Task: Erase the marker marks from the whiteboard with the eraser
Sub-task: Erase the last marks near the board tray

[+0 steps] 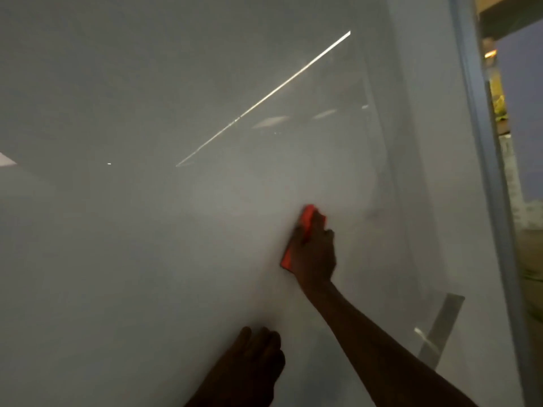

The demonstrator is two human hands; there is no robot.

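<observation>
The whiteboard (147, 245) fills almost the whole view and looks grey-white with faint smears. My right hand (316, 254) presses a red-orange eraser (307, 220) flat against the board, right of centre. The eraser's long edge shows along the hand's left side, and the fingers cover most of it. My left hand (258, 356) rests on the board lower down, fingers together, holding nothing. No distinct marker marks are visible. A faint grey smudge (374, 214) lies to the right of the eraser.
A bright reflected light streak (264, 98) crosses the upper board. The board's blue-grey frame edge (482, 142) runs down the right side. A grey bracket (440, 330) sits near the lower right. Beyond the frame is a dim outdoor area.
</observation>
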